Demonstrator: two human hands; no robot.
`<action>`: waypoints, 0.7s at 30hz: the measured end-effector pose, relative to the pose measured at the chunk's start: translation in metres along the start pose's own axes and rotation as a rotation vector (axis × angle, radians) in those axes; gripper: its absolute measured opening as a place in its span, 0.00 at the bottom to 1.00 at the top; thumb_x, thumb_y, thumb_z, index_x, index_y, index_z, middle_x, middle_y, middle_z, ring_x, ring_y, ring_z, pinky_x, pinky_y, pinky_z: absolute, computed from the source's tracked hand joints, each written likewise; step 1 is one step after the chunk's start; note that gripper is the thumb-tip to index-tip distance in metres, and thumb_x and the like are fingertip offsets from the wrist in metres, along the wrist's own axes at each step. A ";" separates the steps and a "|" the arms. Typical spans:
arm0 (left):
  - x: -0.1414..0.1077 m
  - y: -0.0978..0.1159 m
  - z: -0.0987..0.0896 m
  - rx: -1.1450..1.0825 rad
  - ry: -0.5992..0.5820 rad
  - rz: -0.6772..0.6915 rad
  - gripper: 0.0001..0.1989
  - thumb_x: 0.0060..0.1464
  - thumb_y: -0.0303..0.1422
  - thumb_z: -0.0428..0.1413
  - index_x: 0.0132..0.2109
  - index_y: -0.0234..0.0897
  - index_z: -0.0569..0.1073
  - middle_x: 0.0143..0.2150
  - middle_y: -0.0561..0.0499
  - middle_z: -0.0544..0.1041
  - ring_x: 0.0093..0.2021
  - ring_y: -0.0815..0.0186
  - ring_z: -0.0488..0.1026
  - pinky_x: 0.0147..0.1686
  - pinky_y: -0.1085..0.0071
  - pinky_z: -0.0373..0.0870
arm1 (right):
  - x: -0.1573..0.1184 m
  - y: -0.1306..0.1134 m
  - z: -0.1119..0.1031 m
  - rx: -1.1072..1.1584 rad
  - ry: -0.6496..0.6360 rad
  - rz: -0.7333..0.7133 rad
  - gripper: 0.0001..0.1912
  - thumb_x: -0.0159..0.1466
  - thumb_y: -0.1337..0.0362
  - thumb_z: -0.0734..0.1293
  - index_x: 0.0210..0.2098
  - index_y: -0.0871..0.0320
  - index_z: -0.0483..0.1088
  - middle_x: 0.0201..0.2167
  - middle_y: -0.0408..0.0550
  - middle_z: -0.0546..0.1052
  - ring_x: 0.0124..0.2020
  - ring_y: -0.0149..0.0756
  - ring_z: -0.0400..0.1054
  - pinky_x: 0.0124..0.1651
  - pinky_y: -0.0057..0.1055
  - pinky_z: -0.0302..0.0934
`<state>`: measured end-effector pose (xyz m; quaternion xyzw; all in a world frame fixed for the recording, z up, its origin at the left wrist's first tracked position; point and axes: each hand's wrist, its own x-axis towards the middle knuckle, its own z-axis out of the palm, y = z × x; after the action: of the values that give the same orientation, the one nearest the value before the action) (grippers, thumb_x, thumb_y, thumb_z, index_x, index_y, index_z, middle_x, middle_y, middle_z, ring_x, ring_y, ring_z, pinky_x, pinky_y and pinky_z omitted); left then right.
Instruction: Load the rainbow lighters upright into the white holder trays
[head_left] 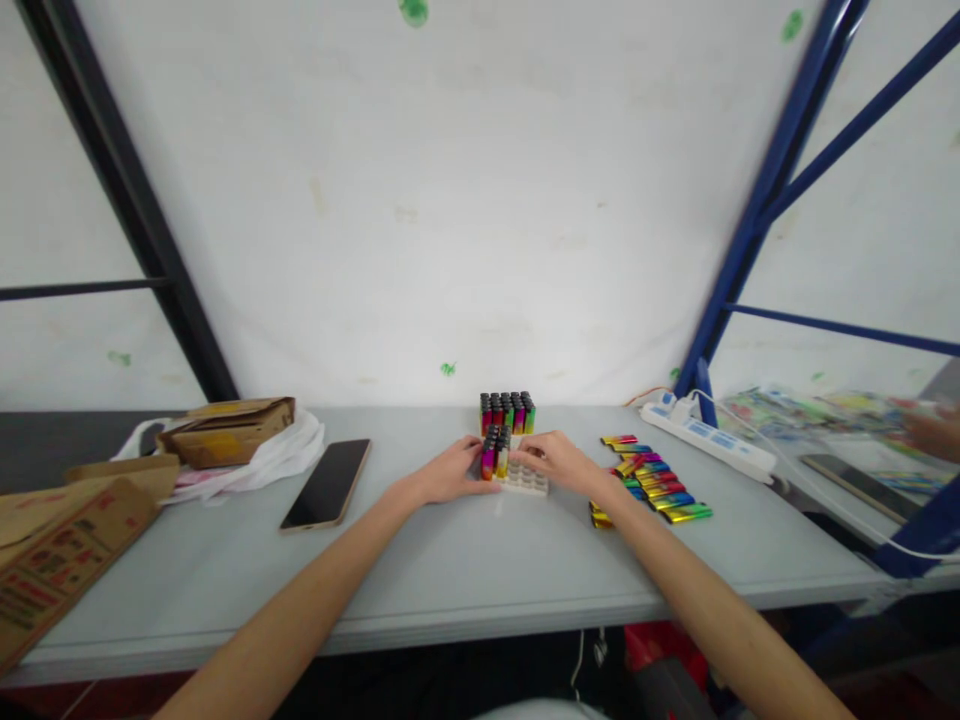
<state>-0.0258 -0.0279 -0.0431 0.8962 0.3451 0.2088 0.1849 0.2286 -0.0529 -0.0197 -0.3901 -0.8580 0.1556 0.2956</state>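
Observation:
A white slotted tray [531,482] stands on the table with several shiny coloured lighters [488,462] upright in its left part; its right slots show bare. My left hand [451,472] curves round the tray's left end, thumb along the front and fingers behind, closed on it. My right hand [553,460] is over the tray's right part, its fingers pinched at a yellowish lighter [502,462] at the edge of the group. Its fingertips partly hide the contact. Just behind stands a full block of black-topped lighters [508,412].
Loose metallic lighters [660,485] lie in a pile right of my right forearm. A white power strip [709,440] is at the back right, by a blue post [750,220]. On the left are a phone [328,485], a cardboard box [232,432] on white plastic and a larger carton [67,550].

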 end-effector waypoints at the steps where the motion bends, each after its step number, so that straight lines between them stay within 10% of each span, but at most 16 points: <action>1: 0.000 0.000 0.000 0.002 -0.001 0.006 0.31 0.55 0.52 0.63 0.58 0.37 0.74 0.60 0.40 0.73 0.60 0.48 0.69 0.64 0.56 0.65 | -0.002 0.003 -0.008 -0.009 0.016 0.000 0.24 0.72 0.49 0.61 0.27 0.57 0.73 0.23 0.43 0.73 0.24 0.32 0.60 0.31 0.28 0.52; 11: 0.000 0.001 -0.001 0.014 0.006 0.033 0.31 0.54 0.54 0.63 0.57 0.39 0.74 0.59 0.42 0.74 0.59 0.49 0.70 0.64 0.56 0.65 | -0.052 0.064 -0.091 0.070 -0.208 0.367 0.20 0.53 0.51 0.75 0.41 0.57 0.82 0.35 0.51 0.83 0.38 0.46 0.75 0.42 0.35 0.67; 21: 0.000 0.001 -0.002 0.012 -0.013 0.019 0.31 0.55 0.52 0.63 0.57 0.37 0.74 0.59 0.41 0.73 0.60 0.49 0.69 0.65 0.56 0.64 | -0.046 0.072 -0.074 -0.061 -0.217 0.421 0.11 0.54 0.60 0.73 0.35 0.57 0.82 0.32 0.51 0.83 0.34 0.44 0.74 0.38 0.34 0.65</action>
<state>-0.0265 -0.0283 -0.0407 0.9018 0.3367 0.2025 0.1798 0.3409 -0.0391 -0.0154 -0.5501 -0.7889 0.2289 0.1507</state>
